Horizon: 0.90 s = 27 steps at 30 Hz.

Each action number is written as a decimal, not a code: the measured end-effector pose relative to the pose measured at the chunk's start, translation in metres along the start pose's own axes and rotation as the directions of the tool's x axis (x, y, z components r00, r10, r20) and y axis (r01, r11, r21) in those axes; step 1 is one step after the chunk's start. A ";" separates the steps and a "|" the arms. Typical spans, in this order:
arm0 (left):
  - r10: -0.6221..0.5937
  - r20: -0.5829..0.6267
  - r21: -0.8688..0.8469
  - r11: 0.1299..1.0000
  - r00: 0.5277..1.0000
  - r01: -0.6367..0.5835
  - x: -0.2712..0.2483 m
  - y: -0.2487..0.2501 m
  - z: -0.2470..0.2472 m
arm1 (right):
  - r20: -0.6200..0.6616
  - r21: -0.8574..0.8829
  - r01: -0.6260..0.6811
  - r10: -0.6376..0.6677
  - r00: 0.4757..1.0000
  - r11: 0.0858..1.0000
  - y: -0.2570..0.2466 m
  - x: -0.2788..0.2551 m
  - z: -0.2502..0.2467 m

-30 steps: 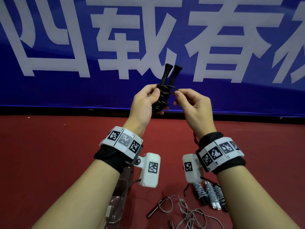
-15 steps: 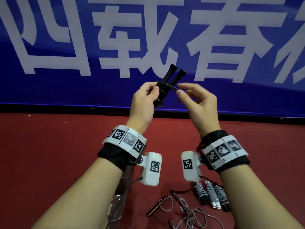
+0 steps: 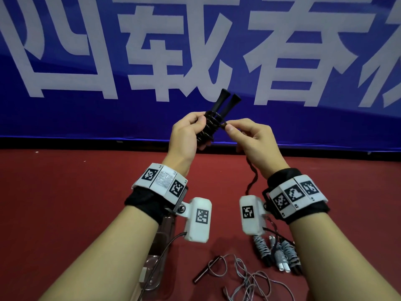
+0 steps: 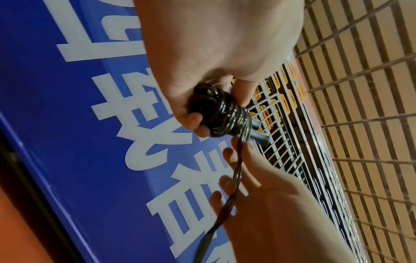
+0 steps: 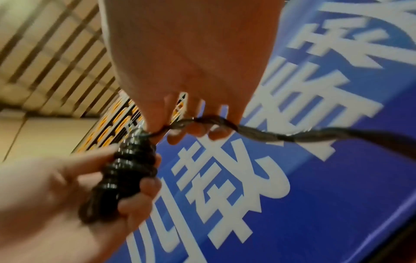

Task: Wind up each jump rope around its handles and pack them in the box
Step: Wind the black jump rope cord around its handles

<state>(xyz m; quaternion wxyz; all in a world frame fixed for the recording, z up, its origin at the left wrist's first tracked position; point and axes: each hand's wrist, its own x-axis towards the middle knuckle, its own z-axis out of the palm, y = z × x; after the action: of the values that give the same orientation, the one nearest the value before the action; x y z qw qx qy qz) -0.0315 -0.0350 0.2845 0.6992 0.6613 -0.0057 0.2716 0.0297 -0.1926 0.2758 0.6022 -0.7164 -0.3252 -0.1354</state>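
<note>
1. Two black plastic jump-rope handles (image 3: 213, 124), wound with black cord, are gripped by the left hand (image 3: 186, 135) above the red floor (image 3: 65, 203).
2. Right hand (image 3: 253, 144) pinches the twisted black cord tail (image 3: 252, 177) beside the coil.

clear box (image 3: 161, 253): mostly behind left forearm | black cord (image 3: 252, 181): tail hidden behind right wrist camera

Below your raised arms lies a red floor (image 3: 65, 213). On it rest a clear plastic box (image 3: 160, 253) at left, a loose grey jump rope (image 3: 245, 276) in a tangle, and three wound grey ropes (image 3: 280, 254) just beside it at right.
</note>
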 end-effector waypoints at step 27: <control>-0.324 0.386 -0.200 0.885 0.864 0.421 -0.013 0.019 -0.008 | 0.430 0.552 -0.460 0.235 0.872 0.695 0.001 -0.007 0.004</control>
<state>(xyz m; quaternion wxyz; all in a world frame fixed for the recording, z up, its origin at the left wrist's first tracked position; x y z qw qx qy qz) -0.0524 -0.0328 0.2964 0.8125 0.5818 -0.0359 0.0076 0.0246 -0.1910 0.2696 0.7612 -0.5289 -0.3027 0.2218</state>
